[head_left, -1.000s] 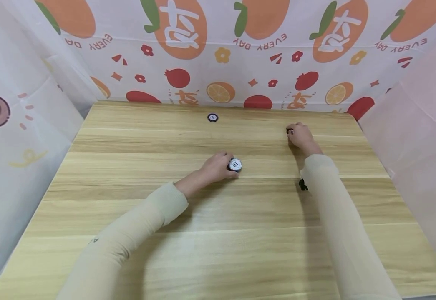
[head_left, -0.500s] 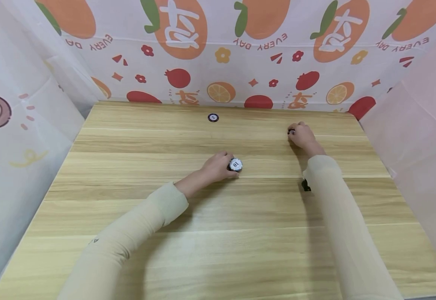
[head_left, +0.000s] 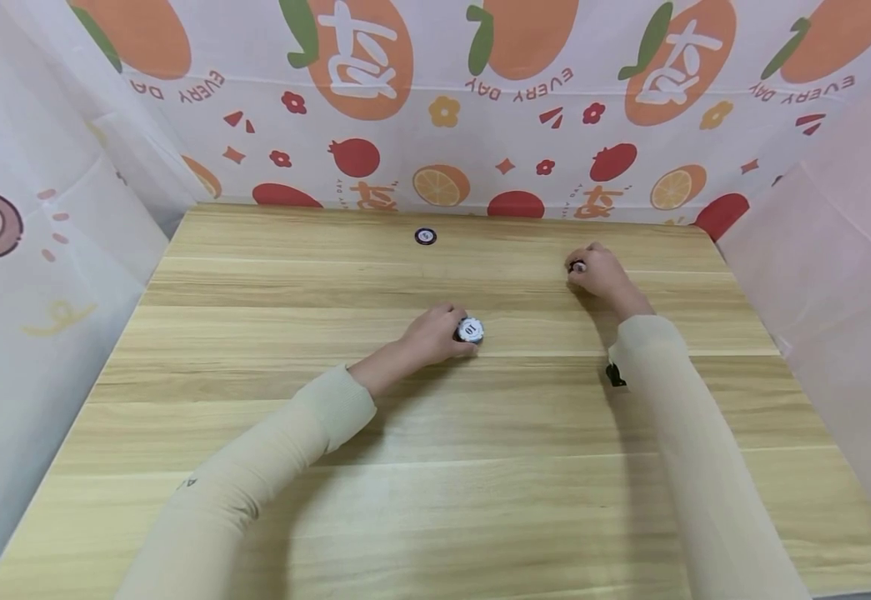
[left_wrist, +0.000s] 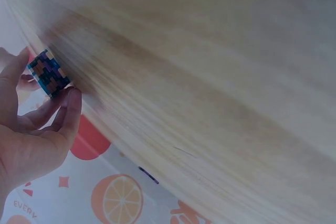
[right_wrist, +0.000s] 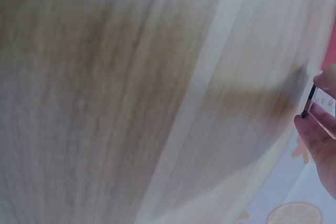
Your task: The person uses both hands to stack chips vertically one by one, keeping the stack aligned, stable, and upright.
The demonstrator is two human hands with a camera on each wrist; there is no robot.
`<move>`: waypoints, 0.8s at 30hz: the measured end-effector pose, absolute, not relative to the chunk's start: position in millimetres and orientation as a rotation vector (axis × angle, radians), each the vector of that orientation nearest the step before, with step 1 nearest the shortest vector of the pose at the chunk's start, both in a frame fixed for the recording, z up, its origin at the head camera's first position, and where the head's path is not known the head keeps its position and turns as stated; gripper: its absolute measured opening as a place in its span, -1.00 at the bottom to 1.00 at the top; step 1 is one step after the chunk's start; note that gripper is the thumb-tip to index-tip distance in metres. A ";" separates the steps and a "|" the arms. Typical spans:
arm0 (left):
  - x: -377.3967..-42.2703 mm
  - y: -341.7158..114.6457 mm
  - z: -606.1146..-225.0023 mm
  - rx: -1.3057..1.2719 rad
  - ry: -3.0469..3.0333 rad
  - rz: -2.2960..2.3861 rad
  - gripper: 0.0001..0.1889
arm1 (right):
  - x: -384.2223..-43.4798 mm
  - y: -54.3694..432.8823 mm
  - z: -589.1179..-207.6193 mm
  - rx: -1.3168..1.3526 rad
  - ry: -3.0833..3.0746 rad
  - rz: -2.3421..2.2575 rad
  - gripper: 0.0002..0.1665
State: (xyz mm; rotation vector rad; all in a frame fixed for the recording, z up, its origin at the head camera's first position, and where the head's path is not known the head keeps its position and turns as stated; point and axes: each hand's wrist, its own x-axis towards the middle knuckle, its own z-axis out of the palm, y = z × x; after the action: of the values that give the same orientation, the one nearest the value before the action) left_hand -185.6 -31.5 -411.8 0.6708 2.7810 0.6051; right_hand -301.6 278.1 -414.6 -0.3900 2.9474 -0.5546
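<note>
Near the middle of the table, my left hand point(head_left: 431, 333) grips the sides of a stack of poker chips point(head_left: 470, 330), thumb on one side and fingers on the other. The top chip is white and marked 10. In the left wrist view, the stack's side point(left_wrist: 49, 73) shows a patchwork of dark teal, purple and tan. Farther back on the right, my right hand point(head_left: 598, 271) pinches a dark-edged poker chip point(head_left: 578, 267). That chip point(right_wrist: 310, 100) appears edge-on between thumb and fingertips in the right wrist view, close over the tabletop.
A single dark purple poker chip with a pale centre point(head_left: 425, 237) lies flat near the table's back edge. The wooden table point(head_left: 435, 517) meets fruit-printed curtains point(head_left: 480, 150) behind, with more fabric on both sides. A small black piece point(head_left: 615, 375) shows beneath the right sleeve.
My right hand has shifted slightly and turned, so more of the pinched chip shows. The left hand and its stack have stayed put.
</note>
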 end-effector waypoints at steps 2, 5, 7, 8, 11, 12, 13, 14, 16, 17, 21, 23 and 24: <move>-185.9 -31.1 -411.9 0.671 2.785 0.603 -0.36 | -299.9 277.3 -414.6 -0.403 2.938 -0.574 -0.64; -186.4 -30.1 -412.1 0.673 2.787 0.599 -0.35 | -297.1 277.7 -416.5 -0.438 2.942 -0.580 -0.67; -186.7 -29.4 -412.3 0.672 2.789 0.595 -0.35 | -295.4 278.4 -418.9 -0.484 2.950 -0.570 -0.67; -186.7 -29.2 -412.4 0.671 2.789 0.592 -0.35 | -294.7 278.9 -420.2 -0.501 2.955 -0.571 -0.67; -186.8 -28.9 -412.4 0.665 2.787 0.595 -0.35 | -292.7 279.7 -424.2 -0.537 2.964 -0.572 -0.68; -186.8 -29.0 -412.5 0.666 2.787 0.595 -0.36 | -292.1 279.6 -425.3 -0.547 2.967 -0.573 -0.68; -186.8 -29.1 -412.4 0.665 2.785 0.597 -0.36 | -291.4 279.3 -426.1 -0.555 2.969 -0.576 -0.68; -186.6 -29.1 -412.2 0.666 2.785 0.600 -0.36 | -290.7 278.7 -426.7 -0.559 2.973 -0.582 -0.69; -186.5 -29.1 -412.1 0.666 2.783 0.606 -0.37 | -288.5 276.8 -426.9 -0.580 2.976 -0.591 -0.70; -186.4 -29.1 -412.1 0.668 2.785 0.607 -0.37 | -287.2 275.5 -426.7 -0.597 2.976 -0.596 -0.70; -186.2 -29.1 -412.5 0.667 2.797 0.607 -0.39 | -283.0 269.5 -425.7 -0.666 2.969 -0.611 -0.71; -186.1 -29.2 -412.9 0.666 2.805 0.605 -0.41 | -281.5 266.2 -425.3 -0.693 2.962 -0.605 -0.71; -186.1 -29.3 -413.1 0.666 2.808 0.604 -0.41 | -280.7 264.5 -425.0 -0.698 2.958 -0.602 -0.70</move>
State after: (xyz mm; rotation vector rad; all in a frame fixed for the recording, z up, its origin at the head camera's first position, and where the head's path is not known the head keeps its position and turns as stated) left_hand -186.1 -29.3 -413.1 0.6655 2.8081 0.6038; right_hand -280.7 264.5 -425.0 -0.6980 2.9576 -0.6025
